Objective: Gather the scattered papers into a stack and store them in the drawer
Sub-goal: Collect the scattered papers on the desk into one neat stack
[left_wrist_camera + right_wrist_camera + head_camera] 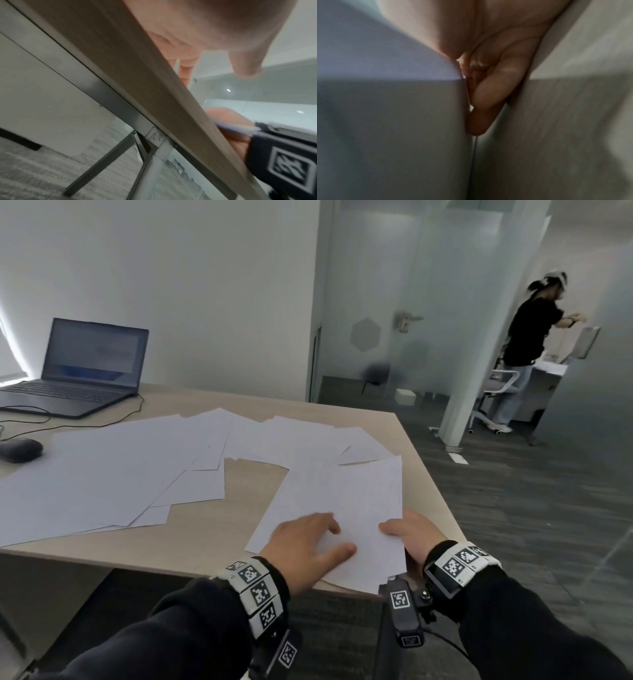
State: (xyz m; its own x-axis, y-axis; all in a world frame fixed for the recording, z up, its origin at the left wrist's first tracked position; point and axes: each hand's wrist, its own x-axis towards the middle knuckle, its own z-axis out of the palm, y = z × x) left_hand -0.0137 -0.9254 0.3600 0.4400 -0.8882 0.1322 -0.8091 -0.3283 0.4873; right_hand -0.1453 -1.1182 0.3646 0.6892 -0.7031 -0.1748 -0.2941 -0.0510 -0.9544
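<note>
My left hand (pixel 303 546) presses flat, fingers spread, on the small stack of white paper sheets (pixel 346 508); my right hand (pixel 412 534) pinches its edge over the light wooden tabletop (pixel 191 535).

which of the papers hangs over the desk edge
The small stack of sheets under both hands, at the desk's near right corner; the spread papers lie fully on top.

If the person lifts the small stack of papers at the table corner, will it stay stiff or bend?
The small stack of papers looks thin, so it would probably droop where unsupported. Its near edge already overhangs the table, so it may slide off easily. The right hand pinches one edge; the left hand rests flat on top, likely steadying loose sheets.
</note>
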